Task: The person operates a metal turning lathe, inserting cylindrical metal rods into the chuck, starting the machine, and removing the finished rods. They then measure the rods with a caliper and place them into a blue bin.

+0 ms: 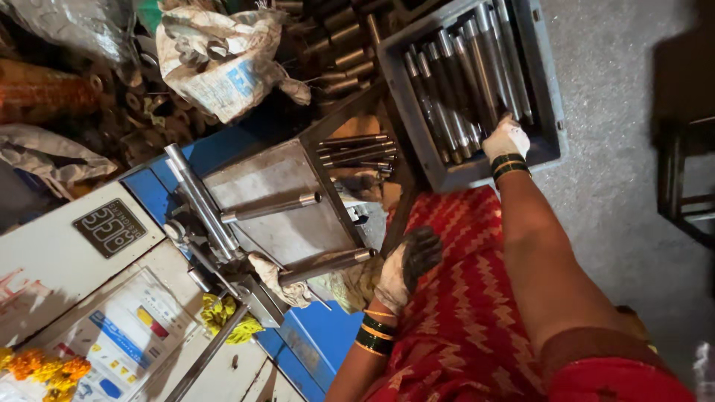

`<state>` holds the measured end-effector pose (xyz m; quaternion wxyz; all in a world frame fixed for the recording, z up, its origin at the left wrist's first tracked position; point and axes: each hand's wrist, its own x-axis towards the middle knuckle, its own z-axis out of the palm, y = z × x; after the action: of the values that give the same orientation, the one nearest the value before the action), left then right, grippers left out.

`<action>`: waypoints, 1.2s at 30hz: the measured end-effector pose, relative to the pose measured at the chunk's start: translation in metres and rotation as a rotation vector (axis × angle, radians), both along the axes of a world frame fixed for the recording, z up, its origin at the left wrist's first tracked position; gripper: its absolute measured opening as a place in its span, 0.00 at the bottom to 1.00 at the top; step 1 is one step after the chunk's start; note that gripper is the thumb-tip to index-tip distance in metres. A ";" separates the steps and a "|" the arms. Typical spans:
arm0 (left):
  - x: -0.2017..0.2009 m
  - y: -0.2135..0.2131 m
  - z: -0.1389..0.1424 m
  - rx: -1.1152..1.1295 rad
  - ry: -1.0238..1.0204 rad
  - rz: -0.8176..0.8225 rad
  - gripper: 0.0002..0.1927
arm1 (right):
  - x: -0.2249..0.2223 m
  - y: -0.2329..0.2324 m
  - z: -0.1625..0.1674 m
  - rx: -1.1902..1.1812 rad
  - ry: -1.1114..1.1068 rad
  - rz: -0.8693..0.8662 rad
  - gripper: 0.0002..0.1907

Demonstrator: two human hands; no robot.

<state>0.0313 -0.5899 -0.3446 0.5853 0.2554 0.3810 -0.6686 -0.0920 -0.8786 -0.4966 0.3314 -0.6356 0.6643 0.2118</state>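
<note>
The right hand (506, 138), in a pale cloth glove, reaches into a grey plastic crate (549, 112) on the concrete floor, fingers closed over the ends of long, polished steel rods (465, 82) lying side by side inside. The left hand (406, 266), in a grimy, dark-stained glove, hangs with fingers loosely curled and gripping nothing, just beside a round steel shaft (328, 262) jutting from the machine's flat metal tray (279, 197). 2 green-and-gold bangles ring each wrist.
</note>
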 end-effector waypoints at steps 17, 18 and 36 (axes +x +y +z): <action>0.018 -0.022 0.044 -0.255 -0.546 -0.490 0.25 | -0.043 0.015 0.090 0.124 -0.242 0.069 0.27; 0.020 -0.016 0.049 -0.251 -0.588 -0.491 0.25 | -0.040 0.021 0.096 0.044 -0.297 0.115 0.26; 0.153 0.166 0.089 -0.570 -0.396 0.030 0.25 | 0.263 0.247 0.258 -0.613 -0.686 0.962 0.42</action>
<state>0.1844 -0.4238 -0.2557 0.7056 0.2008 0.0619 -0.6768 0.1708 -0.6316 -0.2391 0.1966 -0.9581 0.1937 -0.0768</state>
